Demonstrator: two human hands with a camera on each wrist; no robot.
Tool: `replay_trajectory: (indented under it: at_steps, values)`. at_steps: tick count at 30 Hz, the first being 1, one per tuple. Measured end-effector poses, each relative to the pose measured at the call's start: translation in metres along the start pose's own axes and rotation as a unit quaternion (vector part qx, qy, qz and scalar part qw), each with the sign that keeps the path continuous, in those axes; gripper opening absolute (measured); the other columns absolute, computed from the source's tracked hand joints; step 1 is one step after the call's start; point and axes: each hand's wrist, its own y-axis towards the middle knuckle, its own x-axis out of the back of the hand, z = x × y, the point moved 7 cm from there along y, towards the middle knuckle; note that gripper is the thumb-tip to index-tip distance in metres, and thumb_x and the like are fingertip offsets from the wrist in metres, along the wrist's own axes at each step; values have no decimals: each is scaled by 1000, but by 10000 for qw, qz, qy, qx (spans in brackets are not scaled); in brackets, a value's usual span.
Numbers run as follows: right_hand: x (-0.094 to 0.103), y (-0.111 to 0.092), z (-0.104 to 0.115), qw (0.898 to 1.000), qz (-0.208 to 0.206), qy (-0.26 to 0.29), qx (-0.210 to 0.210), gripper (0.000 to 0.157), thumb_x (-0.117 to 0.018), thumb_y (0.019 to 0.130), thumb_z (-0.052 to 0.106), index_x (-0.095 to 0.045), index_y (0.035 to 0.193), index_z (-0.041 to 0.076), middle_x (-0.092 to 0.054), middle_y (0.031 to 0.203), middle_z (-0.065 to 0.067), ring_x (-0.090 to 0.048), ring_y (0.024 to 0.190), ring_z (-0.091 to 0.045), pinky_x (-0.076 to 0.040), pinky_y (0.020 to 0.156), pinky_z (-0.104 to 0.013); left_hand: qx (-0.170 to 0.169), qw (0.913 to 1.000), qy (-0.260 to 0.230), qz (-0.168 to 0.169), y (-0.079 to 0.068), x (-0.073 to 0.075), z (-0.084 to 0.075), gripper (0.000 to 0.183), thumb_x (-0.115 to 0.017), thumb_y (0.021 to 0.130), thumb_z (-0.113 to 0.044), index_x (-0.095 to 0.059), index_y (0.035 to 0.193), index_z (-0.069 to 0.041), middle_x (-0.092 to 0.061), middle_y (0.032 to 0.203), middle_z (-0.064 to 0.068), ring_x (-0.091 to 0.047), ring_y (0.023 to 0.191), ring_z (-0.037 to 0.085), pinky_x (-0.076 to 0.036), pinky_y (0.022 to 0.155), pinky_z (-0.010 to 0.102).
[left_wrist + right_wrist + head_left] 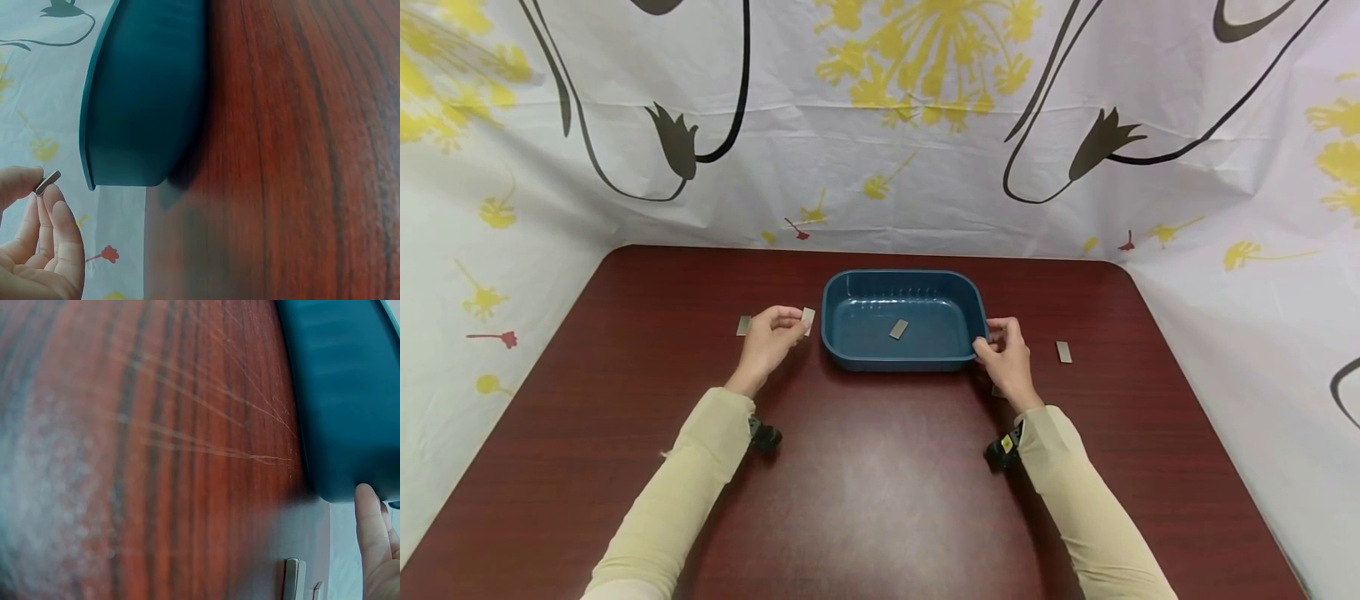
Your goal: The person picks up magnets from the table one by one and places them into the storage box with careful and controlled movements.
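My left hand (769,340) pinches a small flat rectangular piece (808,321) between thumb and fingertips, just left of the blue tray. In the left wrist view this grey piece (47,182) appears thin and edge-on, beside the tray's end wall (131,125). My right hand (1009,358) grips the right front corner of the blue tray (895,364), with its thumb at the rim. A straight finger (370,519) lies against the tray's wall in the right wrist view. Inside the tray lies one similar piece (898,329).
Another flat piece (743,325) lies left of the tray, partly behind my left hand. To the right sits one more piece (1063,352), and a further one (997,391) shows partly under my right wrist. A patterned cloth (910,183) hangs behind the dark red table (880,500).
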Motion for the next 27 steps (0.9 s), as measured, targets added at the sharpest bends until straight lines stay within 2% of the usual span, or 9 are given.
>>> replay_trajectory:
  at_steps: [3, 9, 14, 23, 27]
  values:
    - [0, 0, 0, 10000, 26, 21, -63, 35, -50, 82, 12, -43, 115, 5, -53, 89, -14, -54, 66, -14, -49, 57, -22, 16, 10000, 3, -4, 0, -2, -2, 28, -62, 82, -16, -57, 103, 1, -59, 94, 17, -56, 86, 37, -47, 66, 27]
    - [1, 0, 1, 9999, 36, 45, -118, 35, -51, 81, 11, -43, 116, 6, -53, 89, -12, -54, 66, -13, -49, 58, -22, 16, 10000, -93, 28, 2, -9, -6, 28, -63, 82, -17, -57, 104, 0, -59, 96, 17, -57, 87, 37, -47, 75, 41]
    - [0, 1, 0, 9999, 6, 46, -95, 35, -51, 81, 10, -43, 115, 4, -53, 88, -12, -53, 65, -13, -49, 57, -21, 38, 9998, -157, 66, 3, -15, -9, 27, -63, 81, -16, -57, 103, -1, -60, 96, 17, -59, 85, 35, -48, 75, 40]
    - [0, 1, -2, 10000, 9, 51, -69, 34, -51, 82, 12, -43, 114, 6, -53, 87, -11, -54, 65, -13, -48, 57, -21, 21, 9994, -332, 130, 7, -26, -15, 29, -64, 81, -16, -58, 104, 1, -60, 96, 16, -59, 74, 17, -47, 76, 42]
    - [-1, 3, -8, 9999, -41, 110, 118, 34, -50, 82, 15, -44, 114, 5, -53, 86, -12, -54, 64, -13, -49, 57, -23, -16, 9992, -355, 197, 8, -31, -18, 29, -64, 81, -15, -58, 104, 1, -60, 96, 17, -59, 73, 15, -49, 74, 37]
